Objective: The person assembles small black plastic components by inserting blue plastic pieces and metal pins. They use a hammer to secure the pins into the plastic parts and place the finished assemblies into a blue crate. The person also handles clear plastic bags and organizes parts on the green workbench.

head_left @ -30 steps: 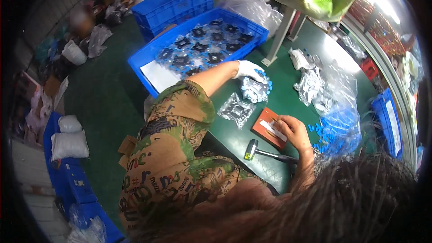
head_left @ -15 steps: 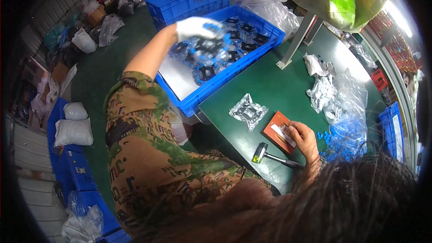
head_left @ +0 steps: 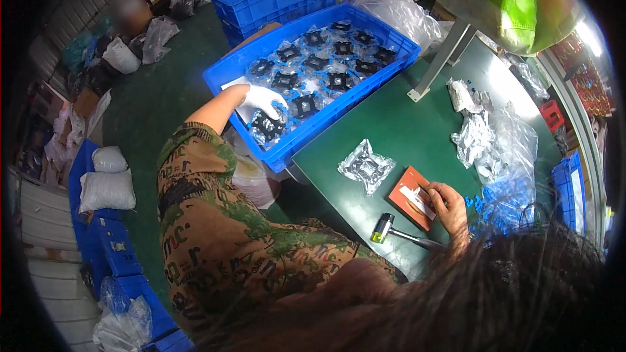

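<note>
Green surface (head_left: 365,117); long blue plastic crate (head_left: 280,158) by its left edge. Bare right hand (head_left: 450,208) toward surface's front edge, fingers nearly pinched at flat reddish-brown block (head_left: 404,202); hold unclear. White-gloved left hand (head_left: 263,99) inside crate's near corner, fingers half-curled over black X-shaped part in clear bag (head_left: 267,128); cannot tell if gripping. Step: seemingly laying part down; next calls for clean release.

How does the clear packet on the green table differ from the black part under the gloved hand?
The packet lies on the green table, while the black part sits in the blue crate. The left hand touches the black part; no hand touches the packet. Blue shows around the black part, but not on the packet. Both show dark areas.
</note>
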{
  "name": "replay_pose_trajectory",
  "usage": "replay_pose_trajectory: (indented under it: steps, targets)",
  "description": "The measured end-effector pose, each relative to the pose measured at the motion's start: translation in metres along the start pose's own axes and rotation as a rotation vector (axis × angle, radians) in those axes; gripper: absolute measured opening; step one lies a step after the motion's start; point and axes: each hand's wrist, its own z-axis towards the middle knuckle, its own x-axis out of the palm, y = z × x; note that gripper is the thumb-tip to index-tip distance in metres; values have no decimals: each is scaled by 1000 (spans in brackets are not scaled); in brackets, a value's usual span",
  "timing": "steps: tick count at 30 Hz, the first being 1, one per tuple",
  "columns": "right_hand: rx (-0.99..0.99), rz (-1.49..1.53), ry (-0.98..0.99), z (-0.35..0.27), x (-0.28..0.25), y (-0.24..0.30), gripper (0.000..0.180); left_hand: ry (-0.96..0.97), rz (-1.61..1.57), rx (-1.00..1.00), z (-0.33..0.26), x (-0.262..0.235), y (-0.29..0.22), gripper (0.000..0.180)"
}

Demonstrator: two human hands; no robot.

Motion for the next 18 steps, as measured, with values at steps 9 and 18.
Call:
replay_pose_trajectory:
  steps: [9,18]
  targets:
    - [16,-3,24,1,-5,-1,20,-1,478,-37,25,0,18,94]
    - [-113,-95,11,2,-18,15,20,-89,553,-110,12,18,-3,91]
